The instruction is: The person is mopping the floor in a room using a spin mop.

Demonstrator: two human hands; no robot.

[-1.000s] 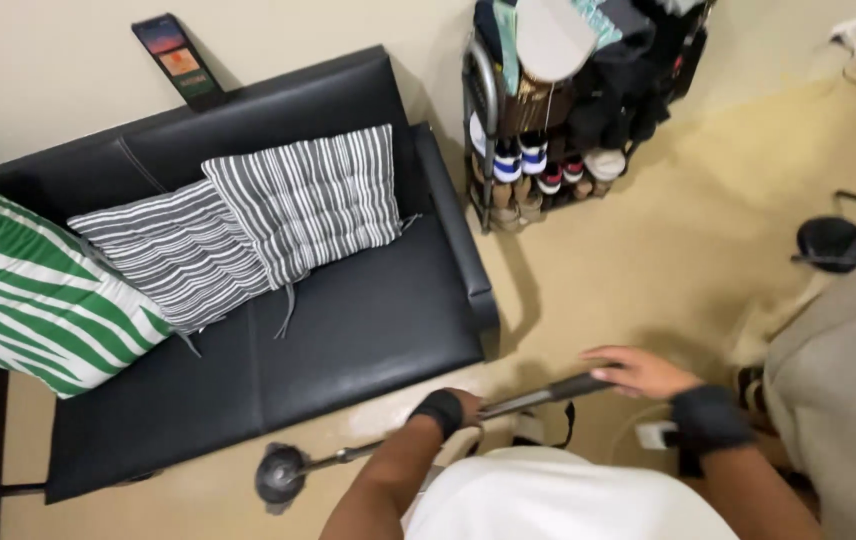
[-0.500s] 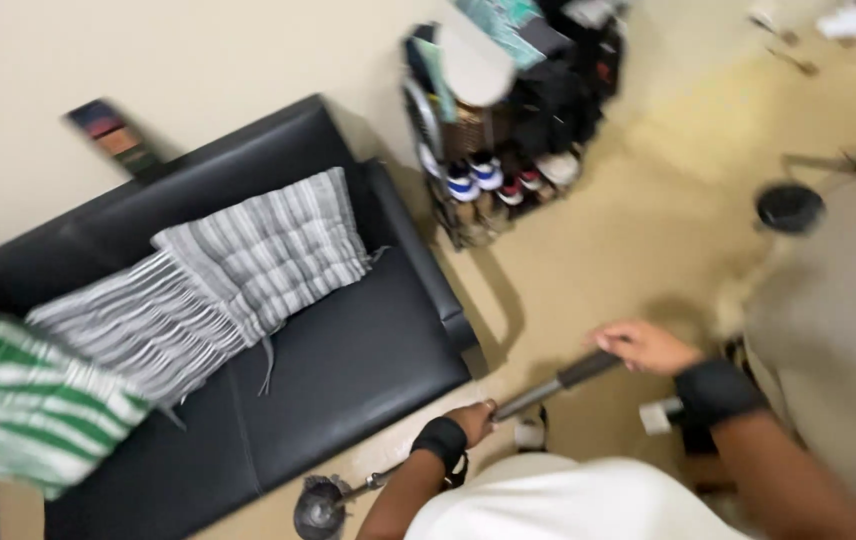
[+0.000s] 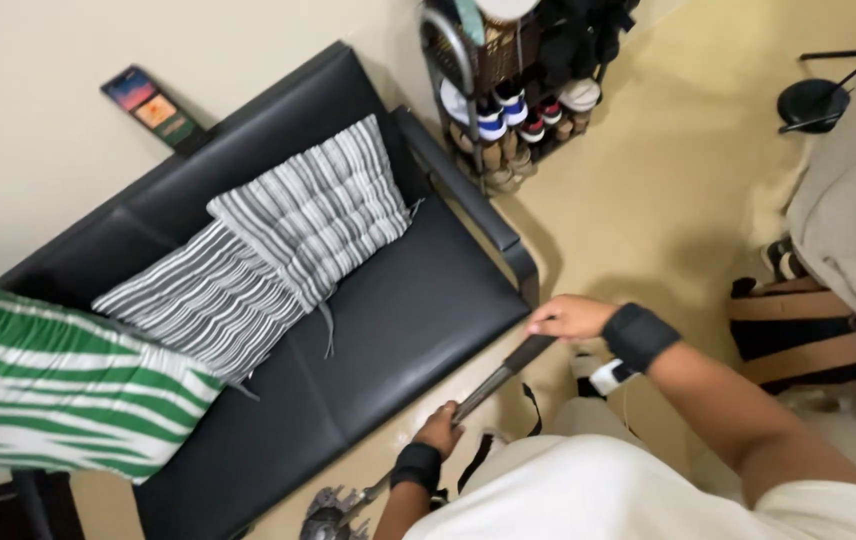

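My right hand (image 3: 570, 317) grips the black top end of a long grey mop handle (image 3: 493, 380); a black wristband sits on that wrist. Lower down the same handle, my left hand (image 3: 439, 430) is closed around the shaft, also with a black wristband. The handle slopes down to the left to a grey mop head (image 3: 330, 512) on the beige floor, just in front of the black sofa (image 3: 398, 310). Both hands are close to the sofa's front edge.
Two grey striped cushions (image 3: 278, 250) and a green-and-white striped pillow (image 3: 58, 390) lie on the sofa. A shoe rack (image 3: 518, 90) stands against the wall right of it. A black stand base (image 3: 814, 103) and a grey covered seat (image 3: 853, 210) are at right, sandals (image 3: 808, 340) below.
The view has swung and steadied. My hands have shifted up and left along the sofa's front, and the mop handle now tilts more steeply; both hands stay on it.
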